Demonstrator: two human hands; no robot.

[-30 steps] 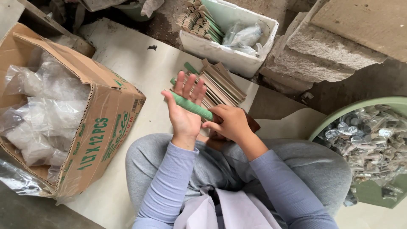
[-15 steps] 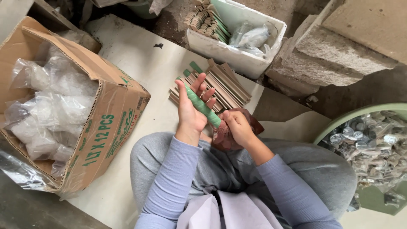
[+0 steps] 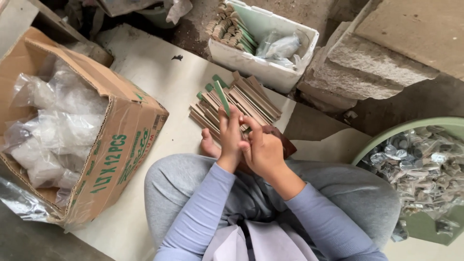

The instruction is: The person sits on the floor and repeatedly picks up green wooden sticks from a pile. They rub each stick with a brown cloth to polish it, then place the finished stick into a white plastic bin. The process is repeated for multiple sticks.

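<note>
A: What is the left hand [image 3: 230,137] doing?

B: It is wrapped around a thin green stick [image 3: 222,98]. The stick pokes up past the fingertips and leans a little to the left.

A: And the right hand [image 3: 263,151]?

B: It sits right beside the left one, touching it. Its fingers are curled in toward the bottom of the stick. I cannot tell if it grips the stick or something else.

A: Where are the hands?

B: Close together, over the person's lap, just in front of a pile of flat brown and green sticks [image 3: 237,104] lying on the pale floor sheet [image 3: 159,82].

A: What else is around?

B: A big cardboard box [image 3: 113,145] on the left, full of clear plastic bags [image 3: 53,130]. A white foam box [image 3: 263,43] sits behind the pile, with more sticks and a clear bag inside. On the right is a green tub [image 3: 425,128] full of small shiny packets. Big grey stone blocks [image 3: 382,53] are at the top right.

A: What is the person wearing?

B: Grey trousers and light purple sleeves, sitting on the floor
</note>
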